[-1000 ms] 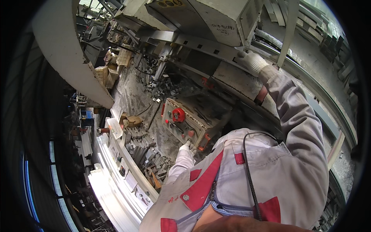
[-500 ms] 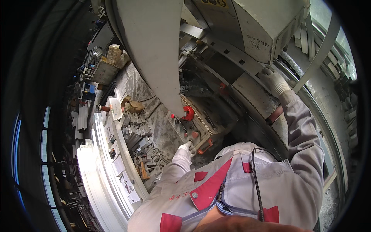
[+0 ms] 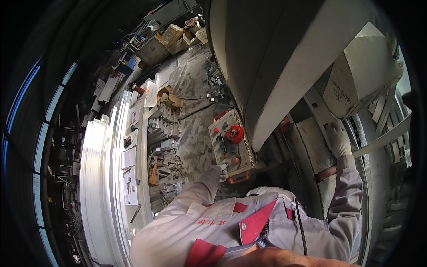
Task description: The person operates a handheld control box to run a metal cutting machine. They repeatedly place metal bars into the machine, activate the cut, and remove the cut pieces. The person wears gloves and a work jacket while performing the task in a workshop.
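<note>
My left hand (image 3: 223, 173), in a pale glove, is closed on the near left corner of a grey control box (image 3: 242, 166). One digit lies at a small control on the panel; the rest of the fingers are partly hidden by the box side. A red ring-shaped guard (image 3: 234, 134) and several coloured buttons stand on the panel. Out to the right, my gloved right hand (image 3: 339, 139) rests on a metal plate of the machine (image 3: 316, 106), its fingers laid forward over the surface. Nothing shows in that hand.
A large grey machine cover (image 3: 284, 58) slants down beside the control box. Long pale metal profiles (image 3: 95, 178) lie on the left, near a heap of metal offcuts (image 3: 164, 153). Crates (image 3: 171, 35) stand at the back. A metal bar (image 3: 384, 137) crosses at right.
My view has turned, so the machine cover and control box appear farther right and more floor shows at left. Both hands keep their places on the box and the plate.
</note>
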### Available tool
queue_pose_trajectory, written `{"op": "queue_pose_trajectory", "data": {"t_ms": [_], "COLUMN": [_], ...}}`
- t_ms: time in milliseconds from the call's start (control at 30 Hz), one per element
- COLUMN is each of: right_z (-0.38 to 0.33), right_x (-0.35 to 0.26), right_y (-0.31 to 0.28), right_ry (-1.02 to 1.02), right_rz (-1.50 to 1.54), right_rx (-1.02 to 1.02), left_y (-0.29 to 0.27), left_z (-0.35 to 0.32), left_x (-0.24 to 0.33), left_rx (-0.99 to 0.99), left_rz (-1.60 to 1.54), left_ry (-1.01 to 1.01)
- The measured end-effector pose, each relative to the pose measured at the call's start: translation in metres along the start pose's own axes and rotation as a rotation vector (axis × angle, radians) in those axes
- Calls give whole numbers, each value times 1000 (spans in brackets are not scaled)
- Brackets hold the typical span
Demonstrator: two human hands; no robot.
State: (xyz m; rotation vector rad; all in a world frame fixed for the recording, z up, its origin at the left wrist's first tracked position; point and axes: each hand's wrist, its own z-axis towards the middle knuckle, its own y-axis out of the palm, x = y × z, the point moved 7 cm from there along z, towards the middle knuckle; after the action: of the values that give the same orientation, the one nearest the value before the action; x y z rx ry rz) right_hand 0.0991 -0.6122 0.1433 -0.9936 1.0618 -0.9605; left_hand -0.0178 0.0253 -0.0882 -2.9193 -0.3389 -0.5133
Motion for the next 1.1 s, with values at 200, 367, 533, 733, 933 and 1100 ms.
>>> {"op": "queue_pose_trajectory", "data": {"t_ms": [200, 367, 533, 733, 933, 1100], "right_z": [-2, 0, 1, 1, 4, 4], "right_x": [-3, 2, 4, 7, 5, 5], "right_y": [-4, 1, 4, 5, 5, 5], "right_ry": [-25, 18, 35, 41, 10, 8], "right_rz": [15, 26, 3, 63, 22, 46], "right_rx": [37, -24, -39, -49, -52, -62], "left_y": [-4, -2, -1, -3, 2, 3], "left_z": [9, 0, 3, 21, 4, 3], "left_x": [0, 2, 2, -5, 4, 4], "left_rx": [151, 161, 163, 140, 196, 172], "left_rz": [-23, -3, -37, -94, -61, -61], "left_ry": [42, 101, 60, 43, 62, 56]}}
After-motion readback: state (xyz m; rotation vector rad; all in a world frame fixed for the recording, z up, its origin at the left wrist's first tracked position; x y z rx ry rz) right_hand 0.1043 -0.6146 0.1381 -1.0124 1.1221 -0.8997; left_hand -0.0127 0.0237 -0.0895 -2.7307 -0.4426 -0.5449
